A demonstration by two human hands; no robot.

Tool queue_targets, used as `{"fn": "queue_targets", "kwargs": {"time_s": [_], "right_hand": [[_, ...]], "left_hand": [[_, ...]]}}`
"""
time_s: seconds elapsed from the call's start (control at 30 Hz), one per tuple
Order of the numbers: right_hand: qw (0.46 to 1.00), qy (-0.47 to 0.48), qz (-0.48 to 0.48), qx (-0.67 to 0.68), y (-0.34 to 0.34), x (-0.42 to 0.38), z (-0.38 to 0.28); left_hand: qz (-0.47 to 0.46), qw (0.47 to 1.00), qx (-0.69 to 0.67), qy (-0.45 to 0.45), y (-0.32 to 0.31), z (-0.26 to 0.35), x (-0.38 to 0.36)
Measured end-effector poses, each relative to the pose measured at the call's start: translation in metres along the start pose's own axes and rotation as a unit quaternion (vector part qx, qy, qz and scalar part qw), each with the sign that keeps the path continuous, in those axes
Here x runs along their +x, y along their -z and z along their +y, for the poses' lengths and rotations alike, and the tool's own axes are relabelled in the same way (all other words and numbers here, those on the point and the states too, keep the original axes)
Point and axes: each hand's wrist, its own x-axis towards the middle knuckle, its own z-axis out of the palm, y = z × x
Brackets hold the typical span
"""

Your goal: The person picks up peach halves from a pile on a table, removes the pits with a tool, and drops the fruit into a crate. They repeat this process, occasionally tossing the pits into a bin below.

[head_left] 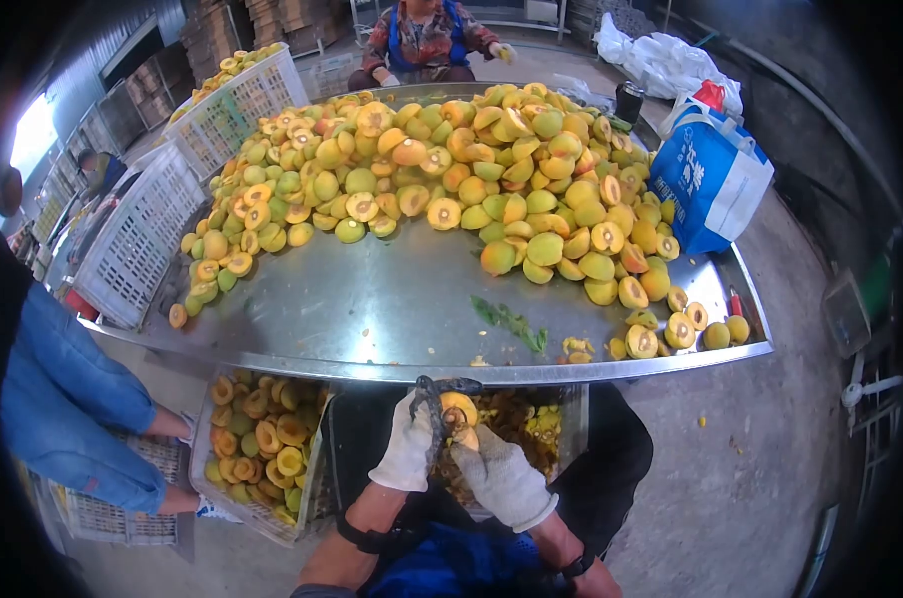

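Note:
My left hand (409, 439), in a white glove with dark, stained fingers, grips a halved yellow peach (458, 405) just below the table's front edge. My right hand (505, 482), in a greyish-white glove, is closed and pressed up against the underside of that peach. Whatever its fingers hold is hidden. Under both hands stands a crate (574, 424) with brown and yellow peach scraps (516, 419). A large heap of halved peaches (402, 159) covers the back of the metal table (372, 299).
A crate of hollowed peach halves (207, 439) stands left of my knees. White crates (138, 239) line the table's left side. A blue-and-white bag (709, 179) stands at the right edge. One person (427, 40) sits opposite; another person's jeans (68, 389) are at left.

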Motion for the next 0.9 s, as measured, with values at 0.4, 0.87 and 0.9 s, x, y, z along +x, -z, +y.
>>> {"fn": "queue_targets", "kwargs": {"time_s": [0.4,0.87,0.9], "right_hand": [[0.994,-0.092,-0.007,0.058,-0.016,0.003,0.019],[0.875,-0.207,-0.075,0.432,-0.026,-0.008,0.017],[0.850,-0.221,-0.080,0.472,-0.022,-0.008,0.013]], "left_hand": [[0.050,0.998,-0.023,0.011,0.009,-0.024,0.004],[-0.133,0.977,0.152,-0.064,0.013,0.016,0.017],[-0.085,0.987,0.128,-0.045,0.033,-0.021,0.013]]}}
